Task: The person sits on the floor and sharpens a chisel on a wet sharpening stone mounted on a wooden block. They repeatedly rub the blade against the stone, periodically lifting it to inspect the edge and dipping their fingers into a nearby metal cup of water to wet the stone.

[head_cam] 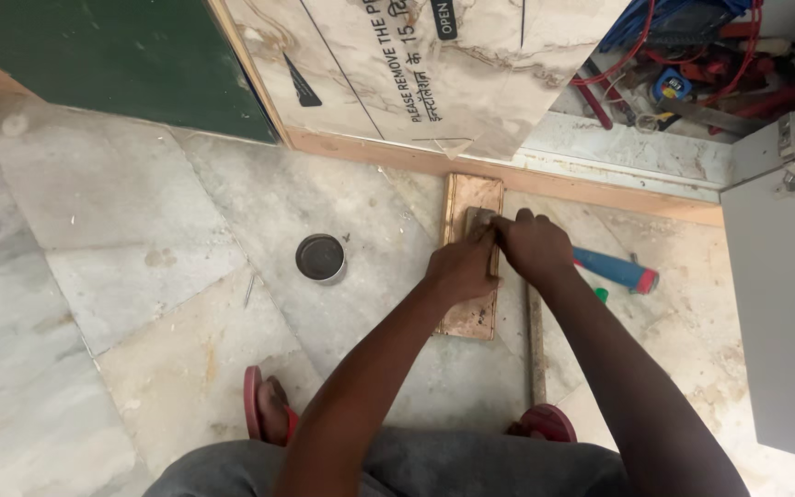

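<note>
Both hands press together on a small grey block (478,219) atop a flat rectangular wooden board (469,317) lying on the marble floor (121,276) — left hand (460,269) and right hand (534,247) curled around it. A round dark metal tin (320,257) sits at nine o'clock of the board; a blue-handled tool (616,270) lies at three o'clock.

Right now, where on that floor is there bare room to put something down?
Bare marble floor lies left of the round tin, up to the green panel. It is crowded around the wooden block, where the left hand, right hand and blue-handled tool sit.
</note>
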